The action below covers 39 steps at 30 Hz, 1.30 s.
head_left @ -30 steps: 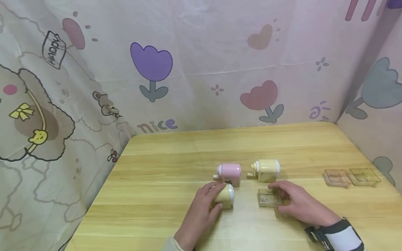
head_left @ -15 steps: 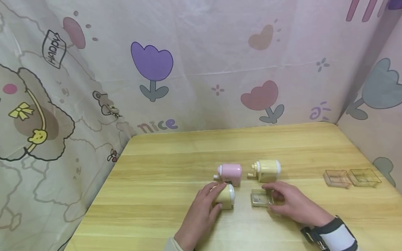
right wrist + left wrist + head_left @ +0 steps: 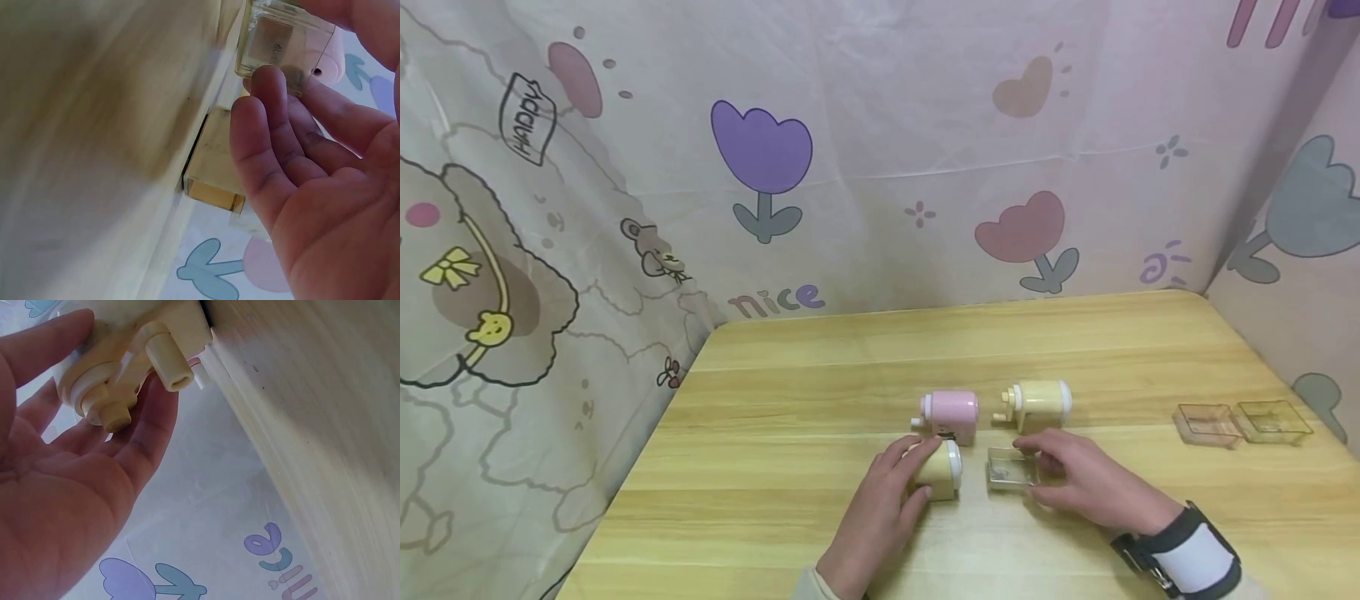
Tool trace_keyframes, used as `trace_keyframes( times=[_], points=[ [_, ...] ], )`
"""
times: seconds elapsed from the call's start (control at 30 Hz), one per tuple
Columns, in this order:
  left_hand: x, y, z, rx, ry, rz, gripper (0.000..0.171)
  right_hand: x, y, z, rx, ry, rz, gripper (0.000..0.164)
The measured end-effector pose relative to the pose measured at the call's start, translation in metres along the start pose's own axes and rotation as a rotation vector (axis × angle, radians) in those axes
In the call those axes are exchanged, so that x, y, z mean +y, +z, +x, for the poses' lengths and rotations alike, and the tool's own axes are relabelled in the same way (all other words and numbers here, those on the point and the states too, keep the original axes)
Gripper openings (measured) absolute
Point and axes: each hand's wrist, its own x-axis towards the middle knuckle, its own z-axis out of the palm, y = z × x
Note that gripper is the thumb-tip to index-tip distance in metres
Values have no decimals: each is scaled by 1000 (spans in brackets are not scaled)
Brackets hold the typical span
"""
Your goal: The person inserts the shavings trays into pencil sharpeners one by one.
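Observation:
My left hand grips a pale yellow hand-crank pencil sharpener from the left, and the sharpener stands on the table. Its crank handle and knob face the palm in the left wrist view. A short way to the right, my right hand holds a small clear sharpener drawer by its sides, between thumb and fingers. The drawer's left end points at the sharpener, with a narrow gap between them. In the right wrist view the drawer looks see-through, with fingertips along its side.
Behind the held sharpener stands a pink crank sharpener. To its right is another yellow one, just beyond my right hand. Two more clear drawers, one pinkish and one yellowish, lie near the table's right edge. A printed cloth hangs behind the table.
My right hand has slid the clear drawer leftward, closer to the held yellow sharpener. My left hand and the sharpener have stayed in place.

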Motion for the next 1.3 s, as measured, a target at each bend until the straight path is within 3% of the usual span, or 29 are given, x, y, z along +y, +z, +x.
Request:
trace_keyframes(
  times=[0.6,1.3],
  points=[
    [-2,3,0,-3,-2,-17,61,-7,16,16,-60,-28,8,56],
    [-2,1,0,3,7,-24,61,-16,19,25,-91,-35,5,57]
  ],
)
